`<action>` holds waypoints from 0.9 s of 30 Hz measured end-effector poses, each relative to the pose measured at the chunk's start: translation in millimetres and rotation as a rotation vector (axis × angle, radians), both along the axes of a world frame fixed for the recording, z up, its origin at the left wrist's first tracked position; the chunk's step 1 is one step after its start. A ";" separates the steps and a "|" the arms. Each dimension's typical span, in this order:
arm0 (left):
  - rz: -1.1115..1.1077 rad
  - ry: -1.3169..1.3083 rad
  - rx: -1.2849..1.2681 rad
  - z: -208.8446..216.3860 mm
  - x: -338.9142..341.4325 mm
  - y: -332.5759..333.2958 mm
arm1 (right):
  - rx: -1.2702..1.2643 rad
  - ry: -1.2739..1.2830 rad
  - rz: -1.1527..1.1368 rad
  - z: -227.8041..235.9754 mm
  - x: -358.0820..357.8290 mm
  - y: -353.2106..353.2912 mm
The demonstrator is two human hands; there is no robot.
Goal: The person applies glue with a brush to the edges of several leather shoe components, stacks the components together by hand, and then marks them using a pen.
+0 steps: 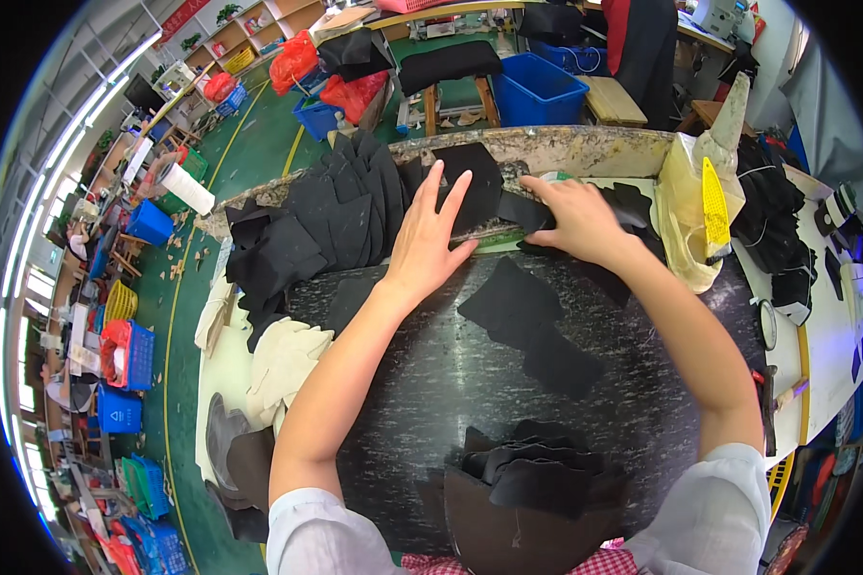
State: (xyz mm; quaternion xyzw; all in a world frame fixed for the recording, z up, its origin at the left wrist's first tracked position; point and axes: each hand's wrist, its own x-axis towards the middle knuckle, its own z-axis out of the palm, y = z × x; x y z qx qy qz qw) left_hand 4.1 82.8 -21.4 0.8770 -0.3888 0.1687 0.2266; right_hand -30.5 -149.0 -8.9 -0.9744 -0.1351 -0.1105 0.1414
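Observation:
My left hand (422, 235), fingers spread, reaches to the far side of the dark table and lies at the edge of a black flat piece (475, 182). To its right, my right hand (580, 220) has thumb and forefinger apart on either side of a smaller black piece (523, 211); its other fingers are partly hidden. A fanned stack of black cut pieces (340, 206) lies left of my left hand. Nearer me, loose black pieces (513, 302) rest on the speckled tabletop (412, 383). Another pile of black pieces (537, 470) sits close to my body.
Cream cut pieces (288, 359) lie at the left edge. A yellowish plastic-wrapped holder (681, 206) with a yellow perforated strip (714, 206) stands at right, beside black bundles (772, 206). A worn raised ledge (585, 149) borders the far side. Beyond stands a blue bin (542, 91).

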 end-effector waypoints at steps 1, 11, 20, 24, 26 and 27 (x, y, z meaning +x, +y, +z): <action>0.021 0.066 -0.052 -0.5 1.6 -0.3 | 0.035 0.031 -0.001 -4.0 10.2 7.0; -0.101 0.073 0.241 10.4 34.7 3.4 | 0.231 -0.076 -0.009 -16.3 14.8 15.8; -0.149 0.372 -0.103 46.4 54.7 12.1 | 0.388 0.038 -0.046 -17.7 8.3 4.5; -0.223 0.457 -0.188 45.2 60.3 14.6 | 0.269 0.019 0.003 -8.6 1.4 5.8; -0.229 0.453 -0.203 45.4 60.9 13.9 | 0.203 -0.125 0.041 -9.5 -1.7 7.7; -0.235 0.452 -0.206 45.9 60.2 13.3 | 0.201 -0.123 0.044 -5.9 -1.0 5.9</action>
